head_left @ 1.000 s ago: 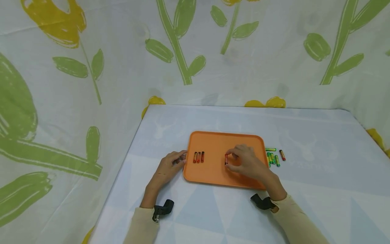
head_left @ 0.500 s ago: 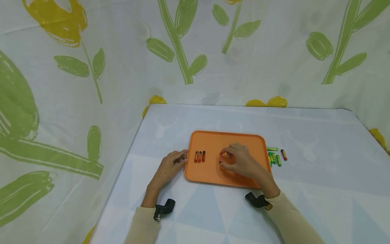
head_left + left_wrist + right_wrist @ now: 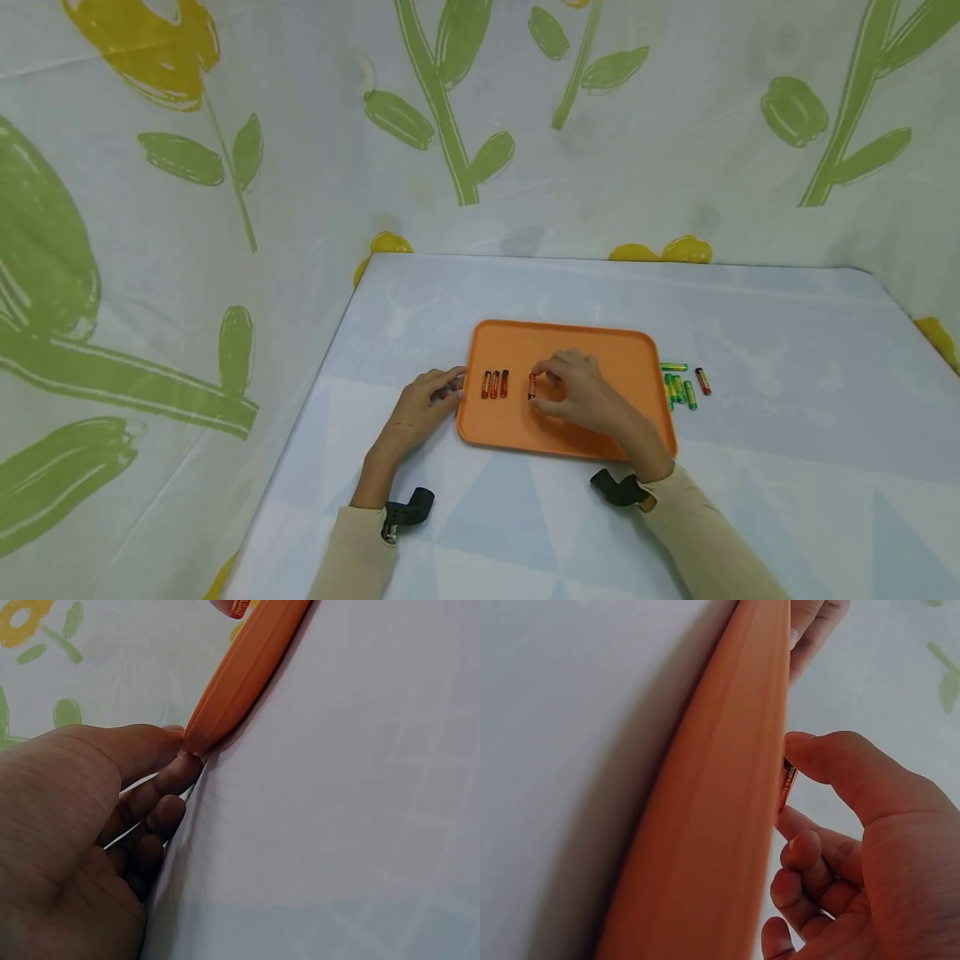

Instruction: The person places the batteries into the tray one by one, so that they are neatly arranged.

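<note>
My right hand [image 3: 588, 400] pinches a small red battery [image 3: 532, 387] end to end between thumb and index finger, over the orange tray [image 3: 600, 350]. In the right wrist view the tray wall partly covers that battery [image 3: 788, 783]. Three more red batteries [image 3: 494, 384] lie side by side on the tray's left part, to the left of the held one. At the tray's left edge, my left hand [image 3: 416, 408] holds the rim. The left wrist view shows its thumb and index finger against the tray's edge [image 3: 244, 686], other fingers loosely curled.
Several green batteries [image 3: 690, 395] lie on the table just right of the tray, one of them crosswise. A single red battery [image 3: 702, 382] rests farther right. A pale patterned cloth [image 3: 787, 433] covers the table, and a flower-printed curtain [image 3: 315, 167] hangs behind and at left.
My right hand has slid leftward over the tray with the red battery, closer to the row of three. My left hand stays at the tray's left edge.
</note>
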`<state>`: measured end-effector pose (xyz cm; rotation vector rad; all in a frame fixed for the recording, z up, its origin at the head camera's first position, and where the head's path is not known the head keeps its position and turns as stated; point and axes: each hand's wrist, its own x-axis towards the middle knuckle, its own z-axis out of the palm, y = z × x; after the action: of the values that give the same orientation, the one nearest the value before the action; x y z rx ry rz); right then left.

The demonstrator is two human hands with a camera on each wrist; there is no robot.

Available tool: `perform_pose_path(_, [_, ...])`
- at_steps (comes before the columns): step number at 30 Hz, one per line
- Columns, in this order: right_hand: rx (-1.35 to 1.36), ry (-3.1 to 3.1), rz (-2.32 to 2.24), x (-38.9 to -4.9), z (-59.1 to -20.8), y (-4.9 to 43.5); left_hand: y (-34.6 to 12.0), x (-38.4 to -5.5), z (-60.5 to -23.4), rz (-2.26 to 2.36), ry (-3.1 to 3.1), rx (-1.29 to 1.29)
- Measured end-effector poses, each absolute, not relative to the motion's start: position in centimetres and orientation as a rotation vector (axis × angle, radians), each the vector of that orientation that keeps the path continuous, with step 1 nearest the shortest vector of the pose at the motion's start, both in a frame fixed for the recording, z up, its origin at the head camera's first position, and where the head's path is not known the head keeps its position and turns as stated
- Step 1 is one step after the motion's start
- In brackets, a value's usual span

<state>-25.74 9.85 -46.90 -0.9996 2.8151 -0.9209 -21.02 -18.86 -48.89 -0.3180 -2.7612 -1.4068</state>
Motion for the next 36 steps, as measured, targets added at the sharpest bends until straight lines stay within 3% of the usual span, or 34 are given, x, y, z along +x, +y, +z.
perform_pose_path(36, [-0.948, 2.842, -0.844, -26.8, -47.9, 7.5, -18.9, -21.2, -49.0, -1.384, -2.750, -0.353])
